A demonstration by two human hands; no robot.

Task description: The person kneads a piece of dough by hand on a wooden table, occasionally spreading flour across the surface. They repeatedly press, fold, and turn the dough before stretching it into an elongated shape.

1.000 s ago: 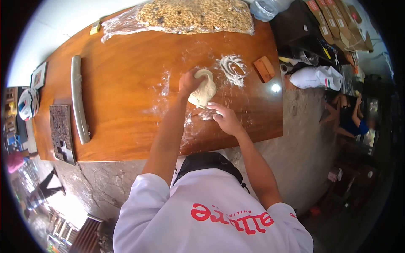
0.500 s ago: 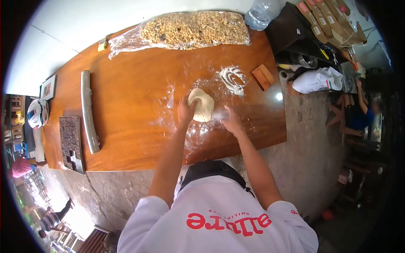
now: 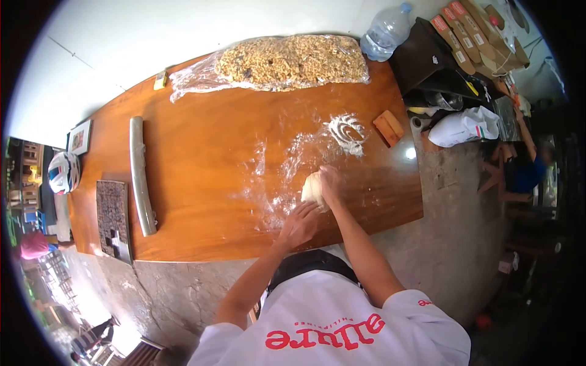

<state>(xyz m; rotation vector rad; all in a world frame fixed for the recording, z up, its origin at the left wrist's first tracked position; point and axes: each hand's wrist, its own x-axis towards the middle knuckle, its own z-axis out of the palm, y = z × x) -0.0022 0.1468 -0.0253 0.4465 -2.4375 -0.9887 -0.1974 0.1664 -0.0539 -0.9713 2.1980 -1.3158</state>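
Observation:
A pale ball of dough (image 3: 312, 188) rests on the floured part of the wooden table, close to its front edge. My right hand (image 3: 329, 184) curls over the dough's right side, with part of the lump hidden behind it. Just below the dough, my left hand (image 3: 299, 224) lies palm down with its fingers stretched out, fingertips right at the dough's lower edge. Loose white flour (image 3: 347, 133) is spread in swirls beyond the dough, up and to the right.
The wooden table (image 3: 195, 146) carries a plastic-wrapped roll (image 3: 142, 177), a dark board (image 3: 113, 213) and a small wooden block (image 3: 389, 128). Along the wall lie a large bag of yellowish crumbly pieces (image 3: 293, 61) and a clear bottle (image 3: 386, 33). A helmet (image 3: 64, 172) sits at far left.
The dough has moved right and nearer to me. My right hand has come onto it from the side; my left hand has let go of its left side and now lies below it.

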